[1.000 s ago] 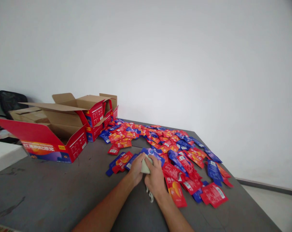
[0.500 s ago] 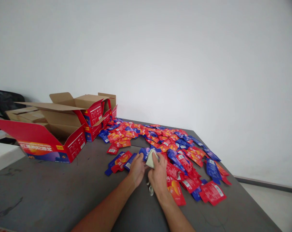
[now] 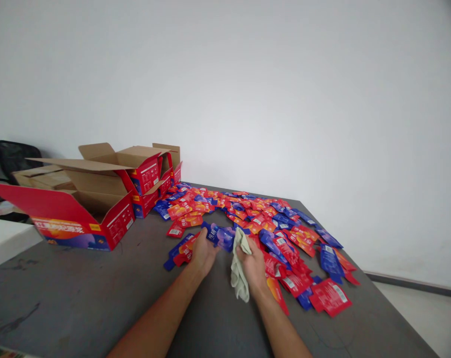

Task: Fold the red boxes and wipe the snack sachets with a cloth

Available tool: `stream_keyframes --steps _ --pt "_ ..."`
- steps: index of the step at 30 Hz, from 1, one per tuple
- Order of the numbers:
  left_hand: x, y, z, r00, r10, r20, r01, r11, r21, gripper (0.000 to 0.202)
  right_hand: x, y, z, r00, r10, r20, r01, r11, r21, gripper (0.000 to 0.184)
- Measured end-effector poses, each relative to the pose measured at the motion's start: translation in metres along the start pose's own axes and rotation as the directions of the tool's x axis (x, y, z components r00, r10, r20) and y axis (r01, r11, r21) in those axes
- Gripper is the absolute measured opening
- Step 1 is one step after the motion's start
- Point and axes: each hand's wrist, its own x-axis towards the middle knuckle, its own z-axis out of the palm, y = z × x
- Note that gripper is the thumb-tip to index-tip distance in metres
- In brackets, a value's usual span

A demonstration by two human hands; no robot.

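A blue pouch (image 3: 222, 237) with pale lettering is gripped at its left end by my left hand (image 3: 203, 252), held above the grey table. My right hand (image 3: 253, 263) is closed on a pale, crumpled cloth (image 3: 240, 271) that hangs down toward the tabletop. The cloth's upper part is at the right end of the pouch; whether they touch I cannot tell. Just left of my left hand, a red pouch (image 3: 184, 251) and another blue pouch (image 3: 174, 252) lie on the table. A red pouch with a white label (image 3: 330, 297) lies to the right of my right hand.
Loose red and blue pouches (image 3: 255, 209) spread across the back and right of the table (image 3: 109, 298). An open red carton (image 3: 115, 223) stands at left, with more cartons (image 3: 146, 176) stacked behind. A white wall (image 3: 247, 99) rises beyond; a black chair (image 3: 16, 156) is far left.
My hands have moved apart, the left one leftward and the right one rightward. The cloth, bunched over the blue pouch before, now hangs from my right hand, and more of the pouch shows.
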Motion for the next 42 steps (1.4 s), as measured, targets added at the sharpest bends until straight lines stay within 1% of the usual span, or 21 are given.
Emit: stream_keyframes --steps 2,3,5,7,9,11,14,16,19,23,25,27,30,32,34,36,37,39,40,41,42 --pt "0.000 0.000 0.003 0.999 0.028 0.034 -0.025 0.997 -0.068 0.015 -0.003 -0.004 0.002 0.995 0.041 0.091 -0.051 0.992 0.112 0.044" --pt "0.000 -0.001 0.004 0.998 0.060 0.033 -0.057 0.995 -0.086 0.018 -0.005 -0.005 0.004 0.991 0.023 0.129 -0.039 0.991 0.127 0.046" --pt "0.001 -0.002 0.005 0.993 0.119 -0.009 -0.120 0.991 -0.055 0.033 -0.010 -0.010 0.009 0.978 -0.071 0.198 0.051 0.993 0.105 0.046" --pt "0.001 -0.004 0.003 0.991 0.121 -0.055 -0.118 0.991 0.055 0.046 -0.015 -0.015 0.014 0.948 -0.172 0.269 0.160 0.985 0.066 0.050" --pt "0.000 -0.005 0.001 0.997 0.062 -0.042 -0.056 0.990 0.131 0.047 -0.019 -0.019 0.020 0.916 -0.241 0.322 0.247 0.969 0.024 0.054" --pt "-0.003 -0.005 0.000 0.997 -0.061 0.042 0.055 0.990 0.129 0.036 -0.023 -0.019 0.024 0.891 -0.284 0.355 0.316 0.948 -0.034 0.059" --pt "-0.008 -0.003 0.000 0.950 -0.245 0.193 0.228 0.968 0.107 0.035 -0.024 -0.009 0.027 0.864 -0.320 0.390 0.391 0.913 -0.115 0.069" --pt "-0.009 -0.003 0.000 0.927 -0.303 0.220 0.282 0.952 0.121 0.034 -0.021 0.002 0.025 0.858 -0.352 0.375 0.439 0.881 -0.177 0.073" --pt "-0.010 -0.007 0.000 0.928 -0.311 0.207 0.289 0.949 0.129 0.027 -0.014 0.016 0.017 0.882 -0.388 0.267 0.463 0.818 -0.340 0.074" --pt "-0.014 -0.015 0.002 0.900 -0.348 0.261 0.315 0.935 0.163 0.024 -0.004 0.019 0.000 0.925 -0.375 0.057 0.342 0.760 -0.552 0.073" --pt "-0.017 -0.017 0.004 0.889 -0.367 0.274 0.325 0.927 0.188 0.023 -0.002 0.016 -0.005 0.930 -0.367 0.014 0.300 0.738 -0.604 0.075" --pt "-0.020 -0.017 0.006 0.896 -0.344 0.281 0.298 0.935 0.194 0.023 -0.004 0.010 -0.004 0.930 -0.362 0.061 0.320 0.720 -0.616 0.080" --pt "-0.020 -0.012 0.006 0.915 -0.266 0.303 0.214 0.958 0.193 0.024 -0.013 0.001 0.004 0.912 -0.348 0.216 0.407 0.709 -0.577 0.088" --pt "-0.018 -0.008 0.005 0.929 -0.207 0.308 0.140 0.964 0.225 0.026 -0.018 -0.005 0.010 0.896 -0.332 0.294 0.443 0.709 -0.549 0.089" --pt "-0.015 -0.004 0.004 0.950 -0.114 0.291 0.021 0.952 0.306 0.026 -0.020 -0.009 0.011 0.886 -0.309 0.347 0.458 0.707 -0.539 0.087" --pt "-0.012 -0.001 0.002 0.956 0.046 0.291 -0.176 0.882 0.437 0.026 -0.018 -0.008 0.008 0.891 -0.273 0.362 0.442 0.700 -0.561 0.081" --pt "-0.011 0.001 0.001 0.940 0.137 0.311 -0.288 0.808 0.515 0.027 -0.016 -0.007 0.004 0.902 -0.249 0.352 0.420 0.695 -0.584 0.078" --pt "-0.007 0.003 -0.003 0.888 0.255 0.384 -0.458 0.582 0.672 0.033 -0.011 0.000 -0.004 0.935 -0.201 0.292 0.347 0.683 -0.643 0.071" --pt "-0.006 0.004 -0.007 0.866 0.271 0.421 -0.500 0.450 0.740 0.037 -0.008 0.003 -0.008 0.951 -0.181 0.252 0.306 0.676 -0.670 0.069" --pt "-0.004 0.004 -0.011 0.856 0.263 0.445 -0.513 0.320 0.797 0.040 -0.006 0.007 -0.011 0.963 -0.167 0.211 0.268 0.670 -0.692 0.069" --pt "-0.002 0.003 -0.017 0.857 0.243 0.454 -0.502 0.198 0.842 0.041 -0.004 0.010 -0.014 0.972 -0.159 0.174 0.236 0.664 -0.710 0.069"
